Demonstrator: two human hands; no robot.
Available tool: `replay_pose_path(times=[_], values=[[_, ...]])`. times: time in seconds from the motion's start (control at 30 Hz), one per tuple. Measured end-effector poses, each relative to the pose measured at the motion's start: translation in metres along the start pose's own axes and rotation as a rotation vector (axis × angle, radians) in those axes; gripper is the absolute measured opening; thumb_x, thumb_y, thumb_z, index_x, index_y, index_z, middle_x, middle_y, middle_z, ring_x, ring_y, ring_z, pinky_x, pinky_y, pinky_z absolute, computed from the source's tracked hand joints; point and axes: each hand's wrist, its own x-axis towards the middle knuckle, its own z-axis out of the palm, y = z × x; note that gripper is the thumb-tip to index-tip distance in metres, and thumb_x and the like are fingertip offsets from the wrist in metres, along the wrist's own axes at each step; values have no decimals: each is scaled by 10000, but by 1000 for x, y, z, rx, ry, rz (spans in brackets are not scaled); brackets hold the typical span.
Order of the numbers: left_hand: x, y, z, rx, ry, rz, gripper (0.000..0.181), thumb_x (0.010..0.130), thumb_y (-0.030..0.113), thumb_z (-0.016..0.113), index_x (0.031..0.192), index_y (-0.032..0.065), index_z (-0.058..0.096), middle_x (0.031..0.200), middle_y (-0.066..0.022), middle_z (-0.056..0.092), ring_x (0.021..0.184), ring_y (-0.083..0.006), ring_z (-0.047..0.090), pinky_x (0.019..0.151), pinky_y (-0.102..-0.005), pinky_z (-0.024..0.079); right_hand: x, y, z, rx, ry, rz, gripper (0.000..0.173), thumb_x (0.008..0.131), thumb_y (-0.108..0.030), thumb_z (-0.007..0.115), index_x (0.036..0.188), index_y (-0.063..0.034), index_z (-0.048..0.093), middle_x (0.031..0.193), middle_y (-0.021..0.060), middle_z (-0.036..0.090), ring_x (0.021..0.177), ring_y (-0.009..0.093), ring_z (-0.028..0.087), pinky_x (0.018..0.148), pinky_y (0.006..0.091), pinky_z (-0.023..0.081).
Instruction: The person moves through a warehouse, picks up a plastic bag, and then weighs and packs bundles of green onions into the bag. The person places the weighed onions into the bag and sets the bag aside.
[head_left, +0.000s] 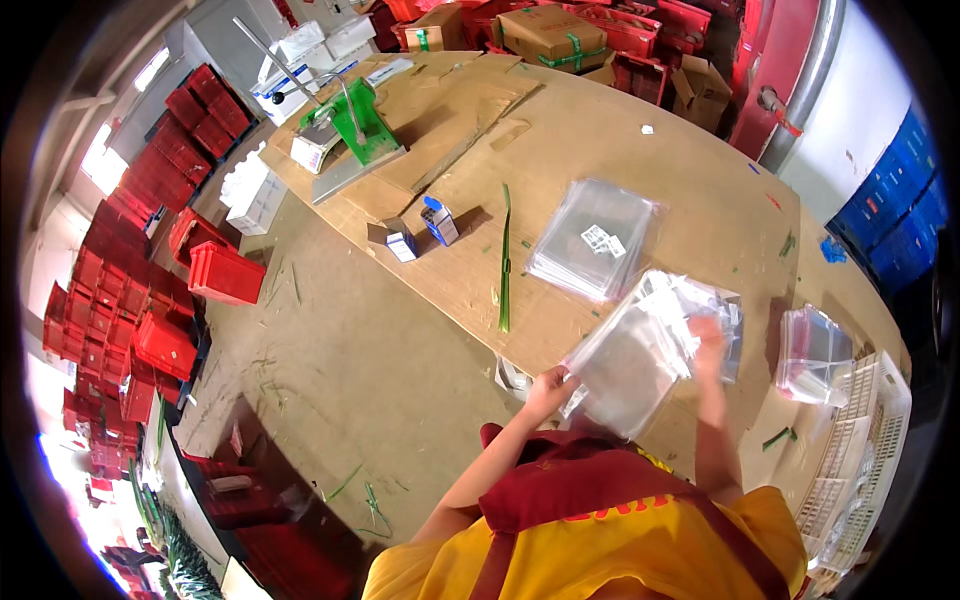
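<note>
My left hand (553, 390) grips the near left corner of a stack of clear plastic bags (630, 382) at the table's near edge. A small white label lies beside my fingers. Blurred by motion, my right hand (706, 341) is over crumpled clear plastic (671, 307) at the stack's right side; whether it grips anything cannot be told. Just beyond lies another stack of clear bags (592, 240) with small printed labels (603, 241) on top. Left of it are a long green leaf strip (506, 262) and two small open blue-and-white boxes (440, 221).
A green hand-lever device (367, 124) stands at the table's far left. On the right are another bundle of clear bags (814, 352) and a white plastic basket (855, 457). Cardboard boxes (551, 37) and red crates stand behind the table (697, 180); more red crates (225, 271) are at left.
</note>
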Motion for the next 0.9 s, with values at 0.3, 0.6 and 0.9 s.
replay_pose_path(times=[0.3,0.6,0.9], values=[[-2,4,18,-186,-448,124,201,810,-18,533,1004,24,499,805,28,495,747,-54,476,648,-199,405,-36,-129,107,-112,-734,353,133,729,-89,663,804,-32,570,758,-6,567,767,104,528,698,259,440],[-17,-6,-2,11,-181,-12,112,840,127,542,771,40,545,646,40,530,557,-32,447,498,-195,376,-46,-63,124,-881,-503,-80,392,649,-298,712,918,-51,571,740,95,619,688,202,585,707,342,391],[-6,-14,-4,-110,-77,18,196,855,137,533,694,49,463,588,18,489,496,-39,431,450,-190,365,-77,-64,91,-684,-535,-300,169,697,-257,668,777,-117,620,771,41,604,796,216,558,877,336,321]])
